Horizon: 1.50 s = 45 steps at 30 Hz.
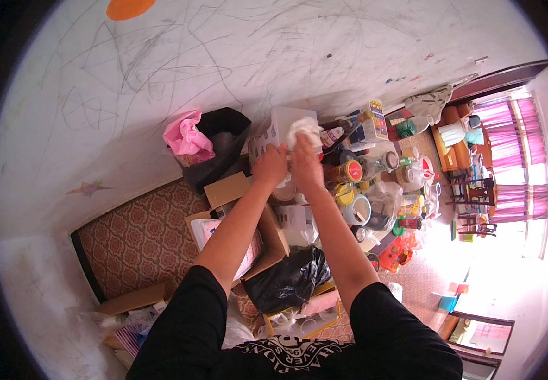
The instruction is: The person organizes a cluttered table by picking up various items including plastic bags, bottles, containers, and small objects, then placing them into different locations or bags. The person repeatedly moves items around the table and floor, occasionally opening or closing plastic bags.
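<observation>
Both my arms reach forward to a white box that stands near the wall. My right hand holds a crumpled white cloth against the top of the box. At the front of the same box is my left hand, with its fingers bent at the edge; whether it grips the box cannot be made out. Just right of the cloth leans a dark glass bottle. Close to my right wrist are a jar with a red and yellow lid and a light blue-rimmed container.
Jars and bottles crowd the table to the right, with a clear plastic jar among them. A black bag and a pink bag stand at left. Below lie an open cardboard box and a black plastic bag.
</observation>
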### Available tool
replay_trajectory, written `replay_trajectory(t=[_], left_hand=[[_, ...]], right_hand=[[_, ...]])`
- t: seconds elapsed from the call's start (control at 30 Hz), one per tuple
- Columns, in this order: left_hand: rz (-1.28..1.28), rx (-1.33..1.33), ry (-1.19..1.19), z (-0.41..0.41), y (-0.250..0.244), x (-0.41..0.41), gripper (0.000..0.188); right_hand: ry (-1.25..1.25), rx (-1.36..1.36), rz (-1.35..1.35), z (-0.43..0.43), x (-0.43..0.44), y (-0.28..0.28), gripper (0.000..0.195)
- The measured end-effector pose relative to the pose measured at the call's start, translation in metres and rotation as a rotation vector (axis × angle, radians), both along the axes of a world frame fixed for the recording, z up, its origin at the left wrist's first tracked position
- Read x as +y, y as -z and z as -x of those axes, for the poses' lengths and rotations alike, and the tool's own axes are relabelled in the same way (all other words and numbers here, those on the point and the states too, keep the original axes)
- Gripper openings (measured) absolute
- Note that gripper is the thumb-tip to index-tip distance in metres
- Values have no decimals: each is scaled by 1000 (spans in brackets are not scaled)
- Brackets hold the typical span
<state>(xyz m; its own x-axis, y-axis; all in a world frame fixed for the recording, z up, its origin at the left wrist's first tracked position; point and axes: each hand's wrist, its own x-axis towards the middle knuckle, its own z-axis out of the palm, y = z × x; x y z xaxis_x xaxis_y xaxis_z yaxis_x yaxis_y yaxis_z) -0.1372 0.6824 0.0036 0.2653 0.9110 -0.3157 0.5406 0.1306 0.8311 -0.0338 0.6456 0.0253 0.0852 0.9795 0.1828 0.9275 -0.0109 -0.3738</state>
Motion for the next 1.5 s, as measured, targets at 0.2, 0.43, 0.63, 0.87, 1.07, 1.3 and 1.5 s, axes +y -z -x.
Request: replay_trajectory(t=[0.2,0.43,0.63,0.87,1.07,1.3,1.5], left_hand=[[-120,46,118,1,5,4,45],[-9,-6,-4,-11,15,-1,47],[106,-126,-263,-1,-13,-33,42],[161,-160,-265,38,-35,-76,42],[-163,-316,-321,82,-84,-172,36],[-79,-500,-140,146,-94,-364,26],[289,-535,-59,168,-39,-502,35]], right_hand=[[-178,-3,-83,-23,36,19,37],[-198,63,18,-51,57,22,40],[-269,322,228,-31,39,-1,41],[-267,42,379,-9,25,-49,41],[-241,-85,3,-63,3,-47,31],[-5,1714,260,51,-149,-97,27],[-250,764,763,153,-331,-2,30]])
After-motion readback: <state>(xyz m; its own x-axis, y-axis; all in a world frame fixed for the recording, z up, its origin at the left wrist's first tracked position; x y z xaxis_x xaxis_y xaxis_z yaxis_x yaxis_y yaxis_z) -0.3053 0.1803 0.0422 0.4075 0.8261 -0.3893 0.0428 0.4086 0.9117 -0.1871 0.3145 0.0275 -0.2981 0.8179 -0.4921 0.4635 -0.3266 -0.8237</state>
